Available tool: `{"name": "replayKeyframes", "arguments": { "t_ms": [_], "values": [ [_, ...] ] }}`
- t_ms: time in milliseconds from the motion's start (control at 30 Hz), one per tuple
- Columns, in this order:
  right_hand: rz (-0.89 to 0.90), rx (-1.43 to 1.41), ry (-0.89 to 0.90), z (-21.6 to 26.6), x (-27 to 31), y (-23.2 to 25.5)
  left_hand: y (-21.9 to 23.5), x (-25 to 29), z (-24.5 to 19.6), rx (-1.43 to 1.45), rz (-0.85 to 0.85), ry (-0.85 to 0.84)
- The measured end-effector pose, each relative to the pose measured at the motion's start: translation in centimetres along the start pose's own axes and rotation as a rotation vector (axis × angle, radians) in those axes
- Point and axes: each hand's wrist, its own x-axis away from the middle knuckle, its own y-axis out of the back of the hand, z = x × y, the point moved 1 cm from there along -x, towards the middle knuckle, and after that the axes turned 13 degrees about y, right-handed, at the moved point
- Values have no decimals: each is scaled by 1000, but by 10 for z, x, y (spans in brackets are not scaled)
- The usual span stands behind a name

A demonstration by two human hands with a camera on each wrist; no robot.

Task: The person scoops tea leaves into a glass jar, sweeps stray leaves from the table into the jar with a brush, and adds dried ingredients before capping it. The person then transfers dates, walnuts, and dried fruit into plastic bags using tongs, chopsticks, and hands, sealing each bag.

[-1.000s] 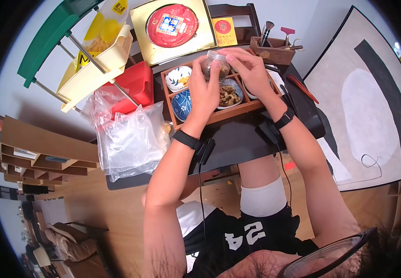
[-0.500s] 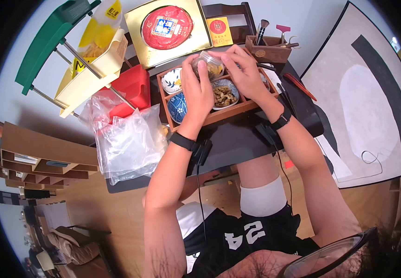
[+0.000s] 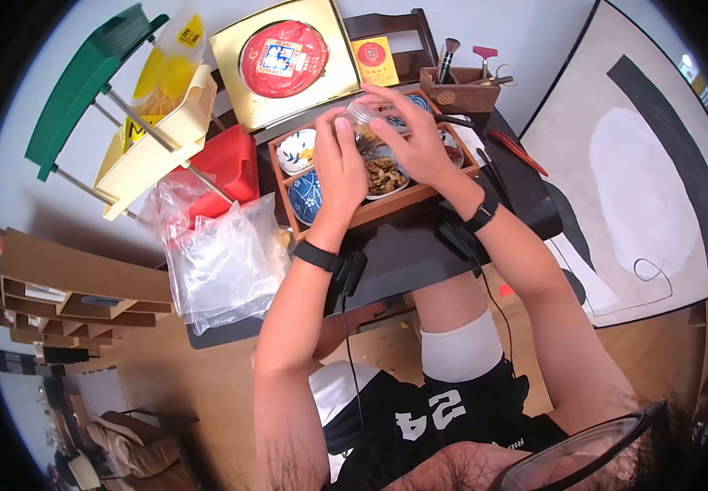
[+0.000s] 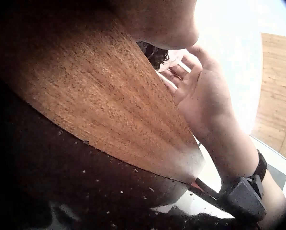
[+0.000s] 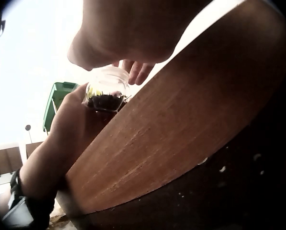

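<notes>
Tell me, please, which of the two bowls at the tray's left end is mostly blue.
The near bowl, left of the left hand in the head view: blue with a white pattern. The far bowl is mostly white with dark leaves.

Dk tbl (image 3: 407, 260) has wood divided tray (image 3: 388, 206), clear plastic bags (image 3: 227, 266) & brush box (image 3: 456, 98).

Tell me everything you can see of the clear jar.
The jar is small, see-through and roundish, glass or clear plastic, can't tell which. Dark loose pieces lie low inside. It looks near upright in the right wrist view, above the wooden compartment tray. The left grip and right grip hold it from either side. Whether it's lidded or touches anything below is unclear.
</notes>
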Motion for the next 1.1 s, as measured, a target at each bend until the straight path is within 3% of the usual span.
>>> {"name": "replayKeyframes", "arguments": {
  "t_ms": [167, 200, 500, 800, 900, 967, 1100],
  "values": [
    [14, 204, -28, -2, 1, 3, -1, 0, 3, 20, 40, 45],
    [-35, 211, 41, -6, 0, 3, 0, 0, 1, 18, 35, 26],
    [20, 234, 12, -4, -3, 9, 2, -2, 0, 34, -30, 29],
    [-5, 187, -98, -3, -2, 9, 3, 0, -6, 55, -55, 36],
    [-69, 58, 45, 3, -5, 3, 4, 1, -8, 60, -4, 62],
    [92, 50, 71, 4, -4, 5, 4, 2, -10, 65, 1, 63],
    [113, 123, 191, -2, -5, 4, 3, 2, -4, 55, 7, 54]
  ]
}}
